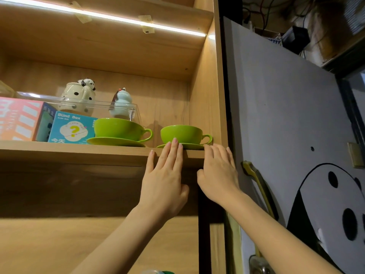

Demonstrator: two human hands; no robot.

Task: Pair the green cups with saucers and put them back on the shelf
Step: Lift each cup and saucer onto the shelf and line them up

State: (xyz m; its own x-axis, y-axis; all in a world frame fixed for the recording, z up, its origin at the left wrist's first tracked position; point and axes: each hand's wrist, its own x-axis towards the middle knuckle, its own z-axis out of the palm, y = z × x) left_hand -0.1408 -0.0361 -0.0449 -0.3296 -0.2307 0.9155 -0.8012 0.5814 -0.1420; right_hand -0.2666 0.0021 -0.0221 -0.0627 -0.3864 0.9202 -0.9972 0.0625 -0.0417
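Observation:
Two green cups stand on green saucers on the wooden shelf (pixel 79 150). The left cup (pixel 118 128) sits on its saucer (pixel 114 141), handle to the right. The right cup (pixel 182 134) rests on a saucer (pixel 189 146) at the shelf's front edge, by the cabinet's right wall. My left hand (pixel 165 175) is flat against the shelf edge, its fingertips touching the right cup's base and saucer rim. Beside it, my right hand (pixel 218 173) has its fingers spread, with the tips at the saucer's right rim below the handle. Neither hand holds anything.
Left of the cups stand a blue "Blind Box" carton (pixel 72 128) and a pink box (pixel 18 119). Behind them a clear tray (pixel 79 104) holds a panda teapot (pixel 79 95) and a pale figurine (pixel 121 103). A grey door (pixel 276 115) with a brass handle (pixel 256 184) is at the right.

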